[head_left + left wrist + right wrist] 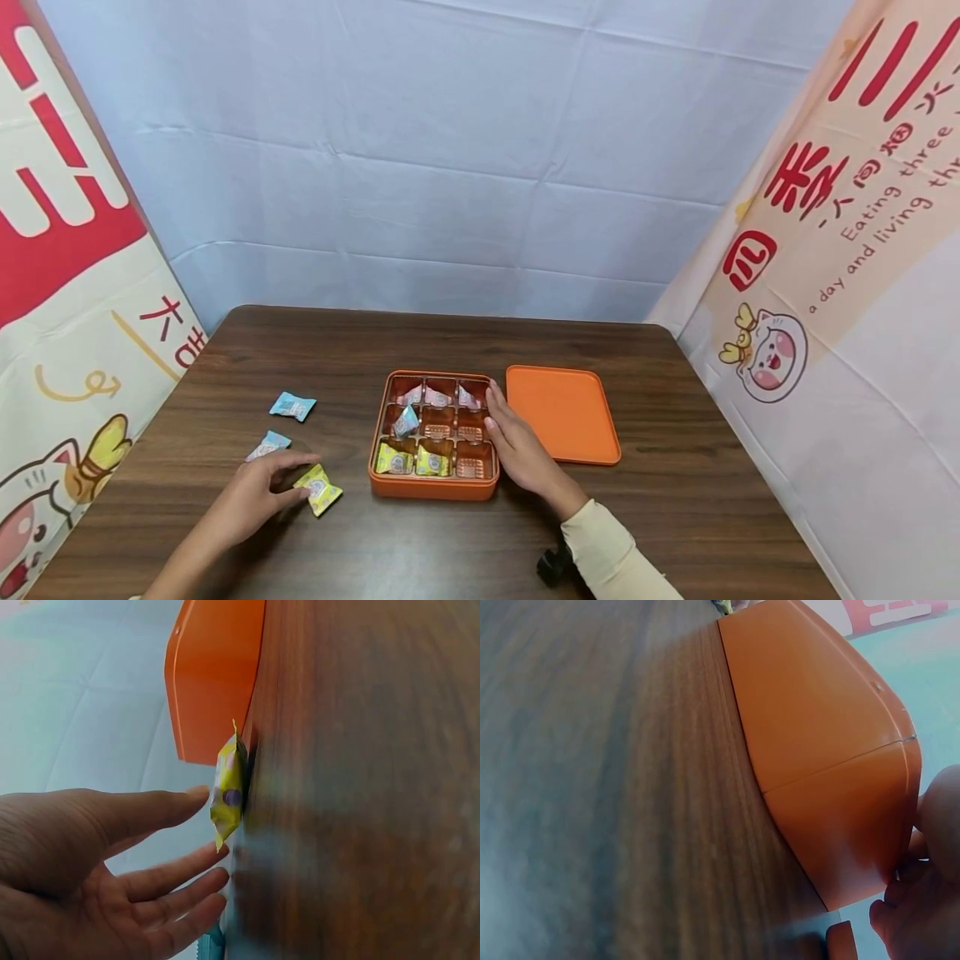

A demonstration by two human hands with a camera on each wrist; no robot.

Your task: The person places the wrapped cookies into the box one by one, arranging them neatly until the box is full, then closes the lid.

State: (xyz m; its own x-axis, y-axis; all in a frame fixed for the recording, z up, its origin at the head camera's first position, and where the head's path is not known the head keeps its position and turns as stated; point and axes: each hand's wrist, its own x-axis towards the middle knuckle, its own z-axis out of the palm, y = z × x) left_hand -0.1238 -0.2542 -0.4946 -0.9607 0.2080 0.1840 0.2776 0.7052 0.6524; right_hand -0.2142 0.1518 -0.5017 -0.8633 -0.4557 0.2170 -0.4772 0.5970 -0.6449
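My left hand [251,497] is low over the table at the left, its thumb tip at the edge of a yellow-wrapped candy [320,490]. In the left wrist view, the thumb and fingers are spread around the near end of that candy [229,787], which lies on the table. At the middle stands an orange box [433,488] with a divided tray. Pink candies [438,397] sit in its back row, a blue candy [406,422] in the middle-left compartment, and yellow candies [432,461] in the front-left and front-middle ones. My right hand [525,446] rests along the box's right side, fingers extended.
Two blue-wrapped candies [292,407] lie on the left of the table, the nearer one partly behind my left hand. An orange lid [564,417] lies flat to the right of the box. A small black object [553,567] is beside the right sleeve.
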